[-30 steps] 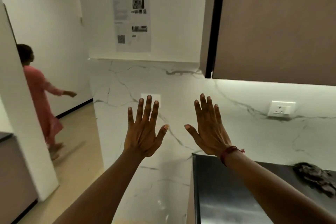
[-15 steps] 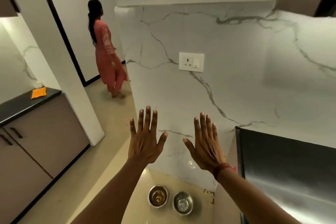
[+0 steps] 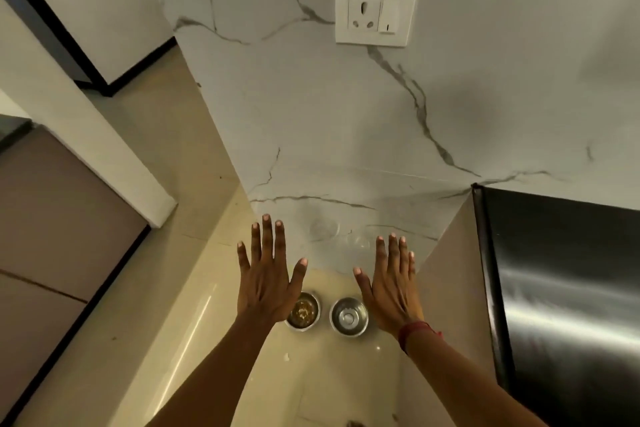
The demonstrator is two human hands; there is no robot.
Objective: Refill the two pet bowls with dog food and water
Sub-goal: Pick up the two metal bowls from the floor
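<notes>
Hands: left hand [image 3: 265, 282] and right hand [image 3: 391, 286] spread flat, empty.
Bowls: on floor [image 3: 194, 340] at wall's foot; left bowl [image 3: 303, 311] seemingly holds scraps, right bowl [image 3: 348, 316] empty.
Progress: nothing refilled yet.

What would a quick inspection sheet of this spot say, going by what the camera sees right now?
Surface: glossy beige tiled floor, a few small specks and crumbs on it.
Job's things: two steel bowls side by side on the floor at the foot of the marble wall; left bowl holds some brownish bits, right bowl looks bare. No food bag or water container seen.
Clutter: nothing seen beyond the crumbs.
Hands: left hand and right hand both open, fingers spread, palms down, holding nothing, above the bowls.
Cables: nothing seen; wall socket has nothing plugged in.
Surroundings: veined marble wall, steel-fronted appliance on the right, brown cabinet on the left.
</notes>
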